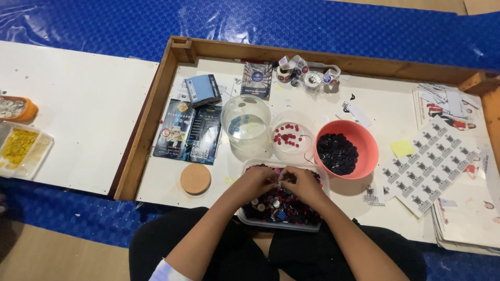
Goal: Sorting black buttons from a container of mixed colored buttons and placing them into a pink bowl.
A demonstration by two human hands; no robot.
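Clear plastic tray (319,177) of mixed buttons (284,205) under both hands: left hand (255,182) and right hand (302,184) pinching buttons, grip narrow, beside coral bowl (367,148).

Bright, even overhead light, sharp through the middle.
Glare streaks the blue plastic sheet (78,23) at upper left; soft short shadows sit under the pink bowl (364,151); the frame's edges bend slightly, and the lower corners go dim.

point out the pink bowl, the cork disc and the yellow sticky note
pink bowl (367,143): head view, bare inner wall on its right side
cork disc (195,179): head view, centre of its top face
yellow sticky note (402,148): head view, its middle
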